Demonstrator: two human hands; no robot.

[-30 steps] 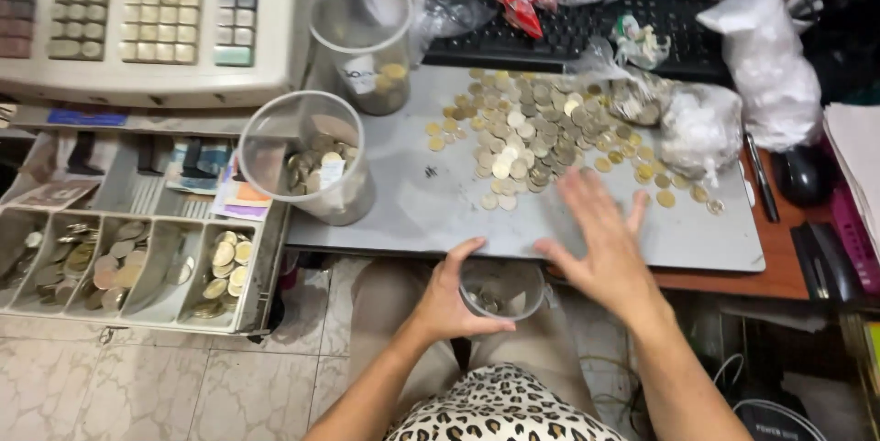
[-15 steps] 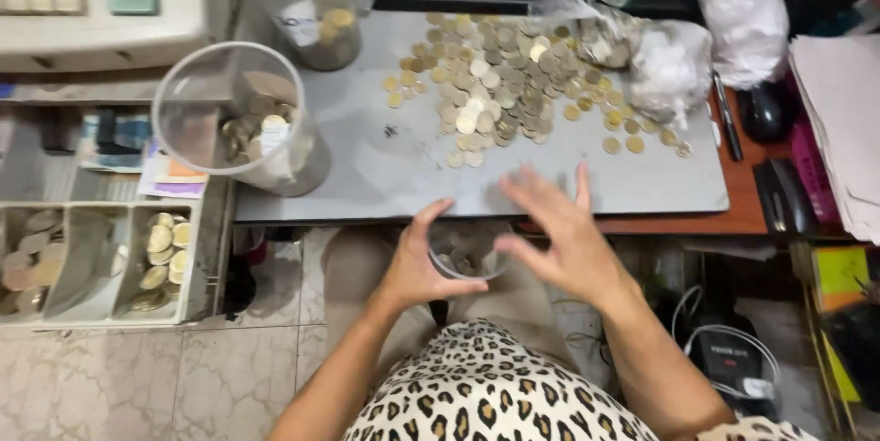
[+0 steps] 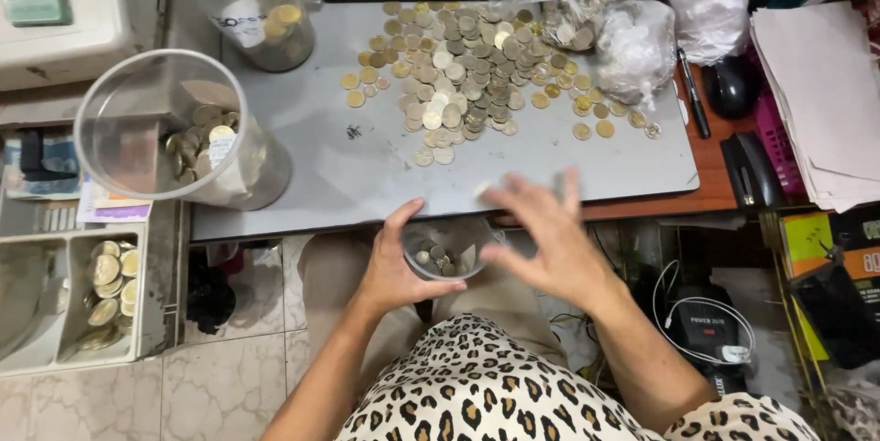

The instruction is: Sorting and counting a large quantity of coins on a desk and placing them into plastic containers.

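Two hands: left hand (image 3: 390, 271) grips small cup (image 3: 446, 248); blurred right hand (image 3: 550, 244) fingers spread

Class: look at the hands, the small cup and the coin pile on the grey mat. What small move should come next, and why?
Probably the right hand reaches back to the coin pile: it is open beside the small clear cup, which the left hand holds below the mat's edge with only a few coins inside.

Bright, even indoor light from overhead; soft shadows under the clear tubs, upper left of frame. Mild glare on the grey counter (image 3: 321, 175) mid-frame. Right hand (image 3: 550, 244) motion-blurred, esp. the fingers. Coins sharp. Slight wide-angle bend at frame edges.
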